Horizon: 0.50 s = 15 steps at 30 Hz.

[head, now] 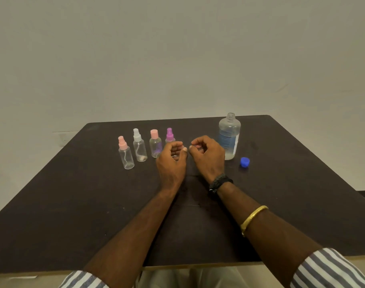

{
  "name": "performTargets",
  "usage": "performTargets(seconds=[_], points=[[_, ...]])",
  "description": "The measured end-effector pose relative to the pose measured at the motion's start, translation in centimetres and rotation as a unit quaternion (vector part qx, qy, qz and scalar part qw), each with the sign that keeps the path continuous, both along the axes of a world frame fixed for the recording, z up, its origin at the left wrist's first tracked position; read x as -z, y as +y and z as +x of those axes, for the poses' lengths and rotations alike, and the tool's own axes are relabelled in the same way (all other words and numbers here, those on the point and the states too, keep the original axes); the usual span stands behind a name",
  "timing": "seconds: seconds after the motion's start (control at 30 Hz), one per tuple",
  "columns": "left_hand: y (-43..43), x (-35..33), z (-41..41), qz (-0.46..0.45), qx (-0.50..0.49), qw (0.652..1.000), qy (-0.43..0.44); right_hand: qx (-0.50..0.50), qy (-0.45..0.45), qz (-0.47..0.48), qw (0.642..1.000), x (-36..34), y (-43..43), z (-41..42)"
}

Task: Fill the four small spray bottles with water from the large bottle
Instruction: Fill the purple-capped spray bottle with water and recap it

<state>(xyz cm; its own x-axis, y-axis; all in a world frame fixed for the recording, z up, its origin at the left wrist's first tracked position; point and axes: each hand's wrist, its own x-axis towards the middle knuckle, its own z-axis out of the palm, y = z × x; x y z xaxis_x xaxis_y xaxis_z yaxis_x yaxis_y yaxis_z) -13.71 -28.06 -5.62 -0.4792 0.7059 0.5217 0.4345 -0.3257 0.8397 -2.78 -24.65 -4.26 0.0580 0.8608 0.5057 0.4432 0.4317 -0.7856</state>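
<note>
My left hand is half curled right in front of the small clear plastic spray bottle with the purple top; I cannot tell whether my fingers touch it. My right hand is loosely curled just beside it, with nothing in it that I can see. To the left on the dark tabletop stand the pink-capped small bottle, the white-topped small bottle and the pink-topped small bottle. The large clear plastic bottle, uncapped and partly full, stands to the right, its blue screw cap lying near it. The small bottles look light and tippy, so I would pinch the body low and twist the top. The large one looks heavier and squashy, so I would take it round the middle.
</note>
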Motion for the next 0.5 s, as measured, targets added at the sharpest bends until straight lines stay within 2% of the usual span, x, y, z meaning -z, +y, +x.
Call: performTargets(seconds=[0.13, 0.3, 0.5], points=[[0.1, 0.2, -1.3, 0.018, -0.038, 0.999, -0.026, -0.013, 0.044, -0.028, 0.999, 0.4, 0.1, -1.8], [0.5, 0.6, -2.0, 0.029, -0.095, 0.995, -0.006, -0.043, 0.062, -0.080, 0.994, 0.1, 0.5, -3.3], [1.0, 1.3, -2.4, -0.013, -0.076, 0.997, 0.030, -0.121, 0.064, -0.112, 0.984, -0.2, 0.9, -3.7]])
